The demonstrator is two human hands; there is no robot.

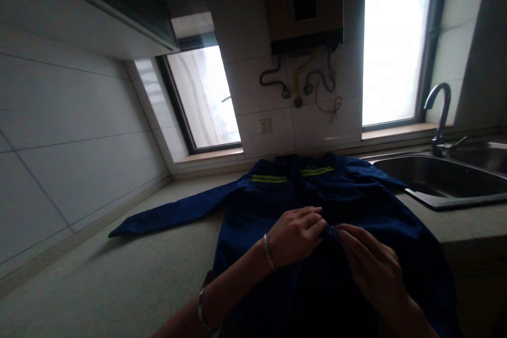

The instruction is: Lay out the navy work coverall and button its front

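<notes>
Here, the left hand (299, 236) was nearly closed, its curled fingers pinching a small gathered bit of the jacket (340, 202). Just beside it, the right hand (374, 266) pinched the same bit between its fingertips. The jacket lay spread on the worktop (154, 280) beneath and beyond both hands, one sleeve (174, 214) stretching left of the left hand. Beyond the right hand, rightward, was the sink (463, 202).

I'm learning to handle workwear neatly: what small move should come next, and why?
Perhaps ease the left hand and right hand slightly apart to smooth the bunched bit of blue garment that both pinch, since much of it lies spread over the counter.
</notes>
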